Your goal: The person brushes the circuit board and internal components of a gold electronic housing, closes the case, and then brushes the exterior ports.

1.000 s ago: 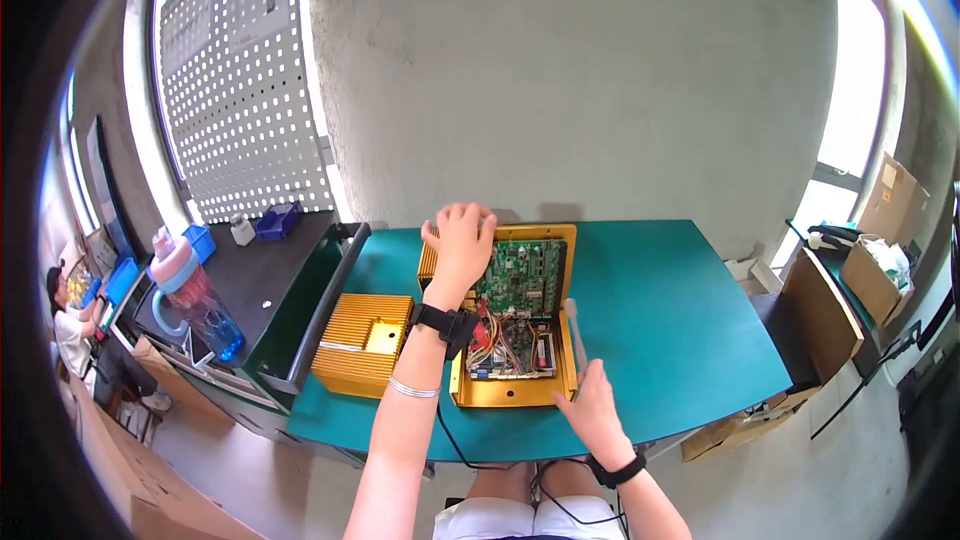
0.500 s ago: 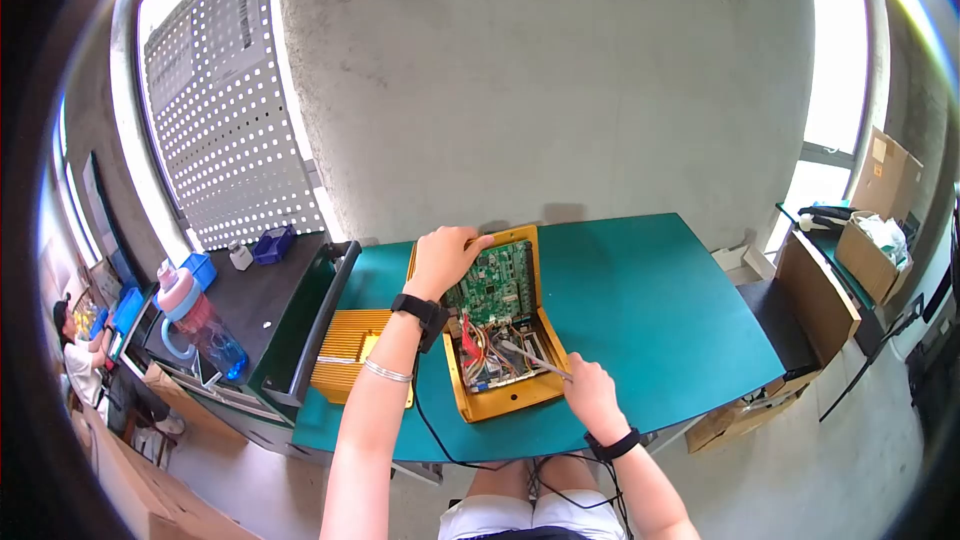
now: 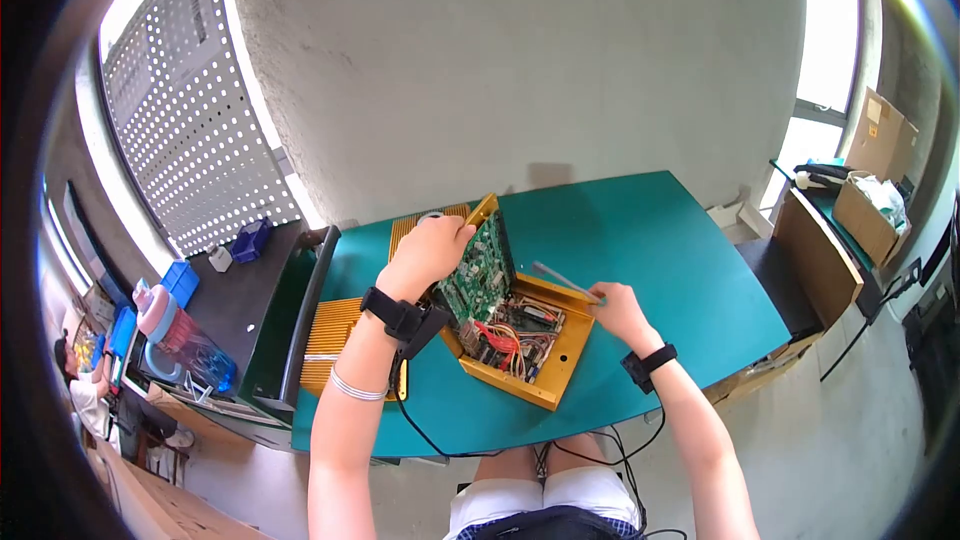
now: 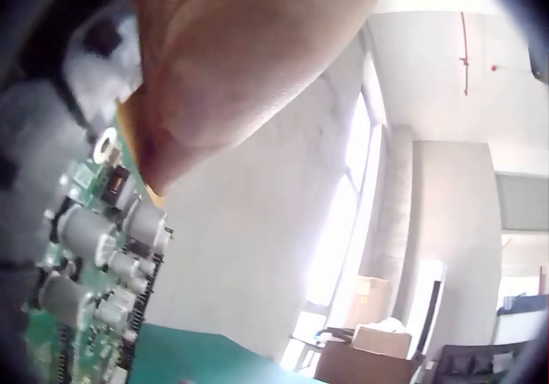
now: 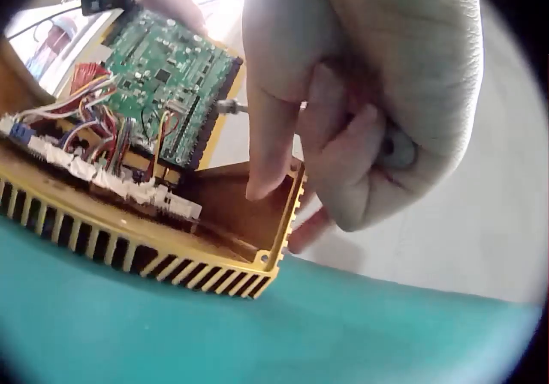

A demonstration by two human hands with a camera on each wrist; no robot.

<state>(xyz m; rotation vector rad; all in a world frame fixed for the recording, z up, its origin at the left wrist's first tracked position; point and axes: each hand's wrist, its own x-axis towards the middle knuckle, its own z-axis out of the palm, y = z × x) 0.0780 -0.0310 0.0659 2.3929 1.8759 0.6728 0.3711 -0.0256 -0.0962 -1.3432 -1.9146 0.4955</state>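
Note:
A gold metal casing [image 3: 535, 399] stands turned at an angle on the green table, with bundled wires [image 3: 508, 345] and a board inside. Its raised panel carries a green circuit board [image 3: 482, 275]. My left hand [image 3: 428, 258] grips the panel's upper edge, which tilts up from the casing. In the left wrist view, grey cylindrical components [image 4: 86, 230] on the board show below the hand. My right hand [image 3: 622, 314], beside the casing's right side, holds a slim grey metal rod [image 3: 562, 278]. Its thicker cylindrical tip [image 5: 230, 106] overlaps the board's edge in the right wrist view.
A ribbed gold housing [image 3: 328, 335] sits on the green table [image 3: 690, 310] behind my left forearm, another ribbed gold part [image 3: 455, 211] farther back. Left is a dark cabinet top with a bottle [image 3: 185, 335] and blue bins [image 3: 180, 283]. A black cable [image 3: 425, 437] trails along the front.
The casing has turned and its panel is now tilted up more steeply, my left hand gripping its edge. My right hand has moved right and back, taking the rod from above the wires.

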